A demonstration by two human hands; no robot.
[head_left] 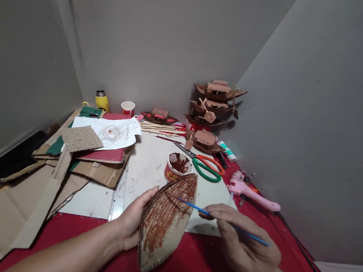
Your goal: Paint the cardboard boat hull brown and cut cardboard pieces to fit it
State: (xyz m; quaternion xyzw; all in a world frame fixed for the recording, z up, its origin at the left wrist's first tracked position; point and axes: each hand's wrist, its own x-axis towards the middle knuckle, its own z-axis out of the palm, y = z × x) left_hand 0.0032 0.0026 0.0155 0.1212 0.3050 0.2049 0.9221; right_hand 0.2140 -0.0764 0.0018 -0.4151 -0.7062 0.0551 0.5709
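My left hand [134,218] grips a leaf-shaped cardboard boat hull [166,215] by its left side, tilted so its broad face shows. Reddish-brown paint covers much of that face; bare cardboard shows along the lower right. In my right hand [247,235] is a thin blue paintbrush [221,219], pinched between thumb and fingers, with its tip at the painted surface. Just behind the hull stands a paper cup [168,172] smeared inside with brown paint.
Scissors [207,167] with green and orange handles lie right of the cup. A pink glue gun [254,195] rests at the right edge. Brown model boats [218,92] are stacked at the back; cardboard sheets [100,172] and a scribbled paper [125,133] pile up on the left.
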